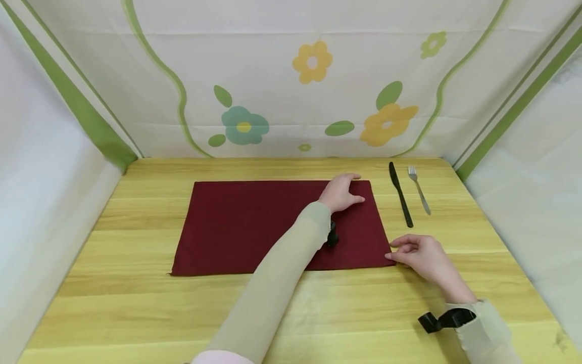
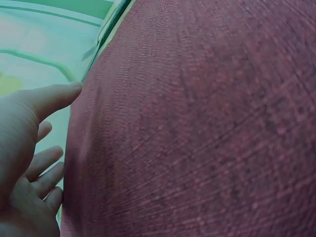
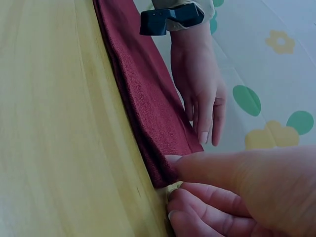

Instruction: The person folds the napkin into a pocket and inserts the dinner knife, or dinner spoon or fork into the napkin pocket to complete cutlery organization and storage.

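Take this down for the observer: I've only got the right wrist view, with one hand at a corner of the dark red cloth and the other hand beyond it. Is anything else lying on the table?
Observer: Yes, a black knife and a silver fork lie on the table, to the right of the dark red cloth in the head view.

Operator: Which one is nearer the cloth?

Observer: The knife; it lies between the cloth and the fork.

Operator: And the cloth's left end, does a hand touch it?

Observer: No. The left hand is by the far right corner and the right hand is at the near right corner.
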A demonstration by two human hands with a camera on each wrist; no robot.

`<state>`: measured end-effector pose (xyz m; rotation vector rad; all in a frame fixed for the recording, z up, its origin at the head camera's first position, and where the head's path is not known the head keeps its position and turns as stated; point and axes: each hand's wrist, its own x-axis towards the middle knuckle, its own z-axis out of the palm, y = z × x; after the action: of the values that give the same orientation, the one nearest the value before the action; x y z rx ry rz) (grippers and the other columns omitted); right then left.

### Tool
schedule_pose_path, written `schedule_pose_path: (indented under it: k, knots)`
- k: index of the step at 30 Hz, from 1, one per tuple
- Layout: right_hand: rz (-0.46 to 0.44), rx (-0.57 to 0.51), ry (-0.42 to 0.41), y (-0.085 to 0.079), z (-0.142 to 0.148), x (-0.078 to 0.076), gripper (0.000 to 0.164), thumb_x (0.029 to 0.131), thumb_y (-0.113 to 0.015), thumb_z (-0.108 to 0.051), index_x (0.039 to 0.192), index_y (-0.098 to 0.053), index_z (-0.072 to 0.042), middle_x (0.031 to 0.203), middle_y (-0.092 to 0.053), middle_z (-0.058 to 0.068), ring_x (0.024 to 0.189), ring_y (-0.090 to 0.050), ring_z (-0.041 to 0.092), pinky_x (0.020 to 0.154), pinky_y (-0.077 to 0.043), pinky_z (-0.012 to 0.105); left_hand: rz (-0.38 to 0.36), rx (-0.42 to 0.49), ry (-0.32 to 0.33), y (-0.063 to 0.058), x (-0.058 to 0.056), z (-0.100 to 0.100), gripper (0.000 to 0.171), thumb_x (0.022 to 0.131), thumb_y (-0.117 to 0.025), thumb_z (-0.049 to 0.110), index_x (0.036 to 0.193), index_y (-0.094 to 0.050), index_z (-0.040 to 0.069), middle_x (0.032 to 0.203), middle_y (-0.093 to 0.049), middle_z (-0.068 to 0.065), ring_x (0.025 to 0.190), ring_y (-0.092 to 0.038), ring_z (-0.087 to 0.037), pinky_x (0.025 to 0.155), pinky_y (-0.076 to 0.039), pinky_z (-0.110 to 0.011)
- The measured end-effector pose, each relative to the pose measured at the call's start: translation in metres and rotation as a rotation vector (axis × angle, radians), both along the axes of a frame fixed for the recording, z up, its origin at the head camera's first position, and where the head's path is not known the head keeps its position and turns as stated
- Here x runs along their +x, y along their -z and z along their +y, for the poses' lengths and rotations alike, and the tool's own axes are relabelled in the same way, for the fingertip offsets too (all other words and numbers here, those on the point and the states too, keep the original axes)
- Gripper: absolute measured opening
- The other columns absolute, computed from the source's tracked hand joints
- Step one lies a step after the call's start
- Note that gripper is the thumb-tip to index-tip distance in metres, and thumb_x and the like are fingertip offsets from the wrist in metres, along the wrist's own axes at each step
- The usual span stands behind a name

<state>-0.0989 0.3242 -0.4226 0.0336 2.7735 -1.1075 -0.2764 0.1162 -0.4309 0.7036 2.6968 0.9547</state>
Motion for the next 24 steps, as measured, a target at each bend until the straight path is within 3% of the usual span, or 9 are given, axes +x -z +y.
schedule_pose_path:
  k: [5, 11, 17, 24]
  knots:
    - [-0.014, -0.016, 0.005, 0.002, -0.002, -0.001, 0.032, 0.087, -0.084, -0.024, 0.105, -0.073, 0.000, 0.077, -0.071, 0.000, 0.067, -0.064, 0.015, 0.061, -0.049, 0.025, 0.045, -0.075, -0.002, 0.000, 0.001, 0.001, 0.066, 0.099, -0.066, 0.045, 0.156, -0.043, 0.024, 0.153, -0.047, 0.005, 0.139, -0.040, -0.021, 0.115, -0.028, -0.036]
    - [-0.046, -0.061, 0.006, 0.002, -0.002, -0.002, 0.032, 0.088, -0.083, -0.022, 0.105, -0.072, 0.003, 0.078, -0.071, 0.003, 0.064, -0.063, 0.015, 0.057, -0.052, 0.027, 0.117, -0.045, -0.015, -0.012, 0.003, 0.003, 0.049, 0.105, -0.057, 0.041, 0.151, -0.051, 0.026, 0.148, -0.050, 0.003, 0.133, -0.040, -0.021, 0.108, -0.029, -0.040]
    - [-0.064, -0.095, 0.009, 0.002, -0.002, -0.002, 0.029, 0.089, -0.082, -0.017, 0.104, -0.070, 0.004, 0.078, -0.070, 0.005, 0.063, -0.063, 0.016, 0.057, -0.054, 0.028, 0.139, 0.078, 0.019, -0.026, 0.002, -0.001, 0.025, 0.104, -0.060, 0.029, 0.128, -0.068, 0.024, 0.125, -0.062, 0.006, 0.121, -0.053, -0.015, 0.104, -0.034, -0.035]
    - [-0.091, -0.141, 0.026, 0.000, -0.005, 0.000, 0.034, 0.089, -0.081, -0.013, 0.111, -0.064, 0.007, 0.082, -0.069, 0.008, 0.065, -0.066, 0.021, 0.056, -0.057, 0.032, 0.029, 0.257, 0.051, -0.035, -0.001, -0.008, 0.020, 0.103, -0.062, 0.018, 0.120, -0.072, 0.019, 0.118, -0.066, 0.009, 0.112, -0.059, -0.008, 0.097, -0.043, -0.022]
